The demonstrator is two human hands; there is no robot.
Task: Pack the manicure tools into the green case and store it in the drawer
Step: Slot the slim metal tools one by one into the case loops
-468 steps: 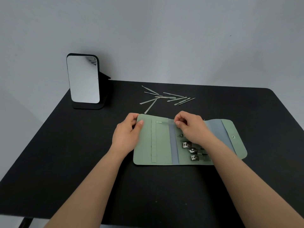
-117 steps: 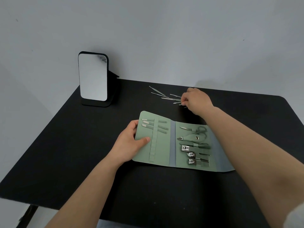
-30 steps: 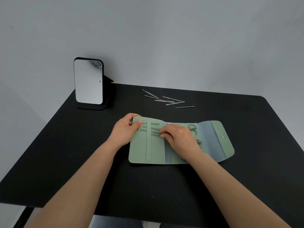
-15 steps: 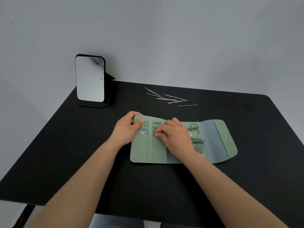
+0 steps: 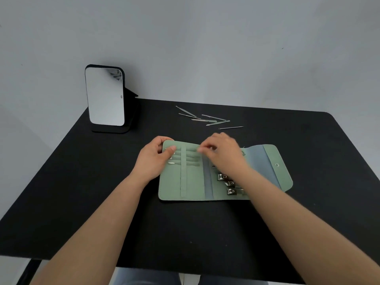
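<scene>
Green case [image 5: 193, 182] lay open flat on worktop [image 5: 82, 192], left hand [image 5: 156, 159] pinching its left edge, likely to steady it. Right hand [image 5: 222, 153] blurred over top slots, grip unclear; loose tools [image 5: 205, 120] waited behind, unpacked.

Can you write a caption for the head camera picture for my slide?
Left hand holds the open green case while the right hand hovers above it; loose tools wait behind.

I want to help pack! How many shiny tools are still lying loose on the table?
5, near the table's back edge, beyond the green case: four loose tools bunched together, one thin one alone at the right.
</scene>
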